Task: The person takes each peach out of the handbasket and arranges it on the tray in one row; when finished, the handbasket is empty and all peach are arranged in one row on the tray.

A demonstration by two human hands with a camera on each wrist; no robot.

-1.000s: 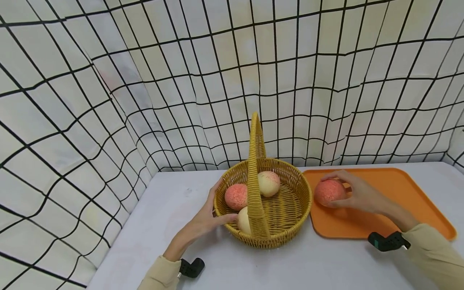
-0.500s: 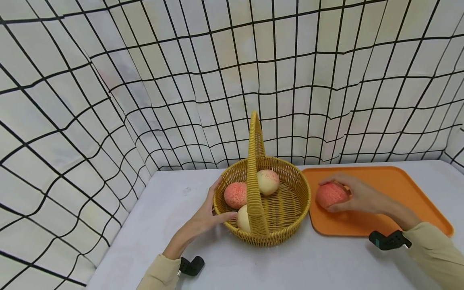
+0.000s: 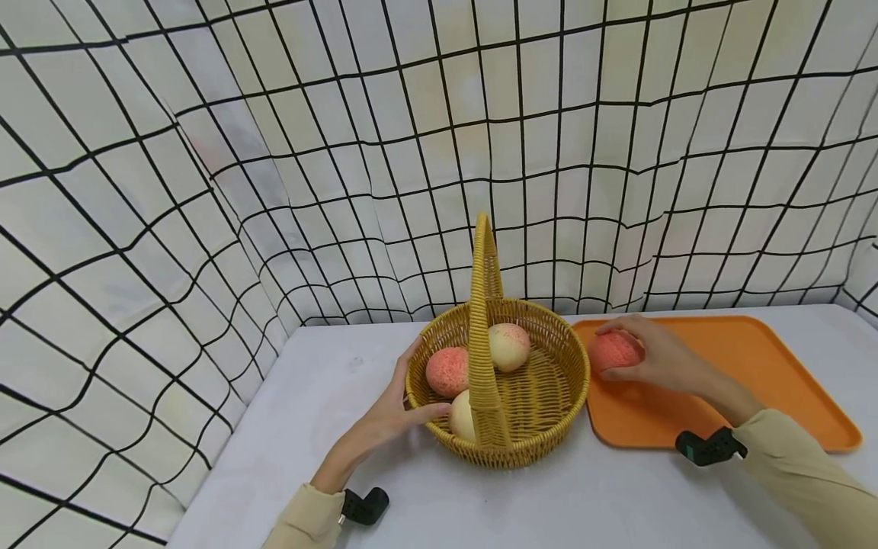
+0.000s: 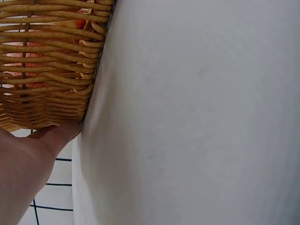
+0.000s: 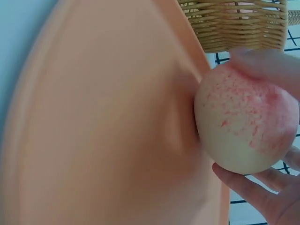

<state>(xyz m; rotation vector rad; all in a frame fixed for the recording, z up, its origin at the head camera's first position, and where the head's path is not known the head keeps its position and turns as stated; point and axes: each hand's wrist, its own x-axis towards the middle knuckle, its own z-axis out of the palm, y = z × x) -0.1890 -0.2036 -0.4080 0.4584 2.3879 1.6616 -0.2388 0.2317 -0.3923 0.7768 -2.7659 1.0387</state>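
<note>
My right hand [image 3: 661, 364] holds a pink and cream peach [image 3: 613, 352] between thumb and fingers, over the left part of an orange tray [image 3: 768, 381]. In the right wrist view, the peach [image 5: 248, 124] shows a speckled red patch over pale skin. To its left stands a round wicker basket [image 3: 542, 393] with a tall handle. My left hand [image 3: 392, 412] holds the basket's left side, its thumb over the front rim. Inside lie a pink peach [image 3: 447, 372], a cream peach with a pink top [image 3: 509, 347] and a pale peach [image 3: 461, 415] partly behind the handle.
The basket's handle [image 3: 483, 305] rises high across its middle. A white table [image 3: 549, 503] bears basket and tray. Behind and to the left hangs a white cloth wall [image 3: 439, 152] with a black grid. Each wrist wears a small black camera [image 3: 709, 447].
My right hand, with the peach in it, shifts slightly right, then up and left toward the basket. My left hand and the basket stay in place.
</note>
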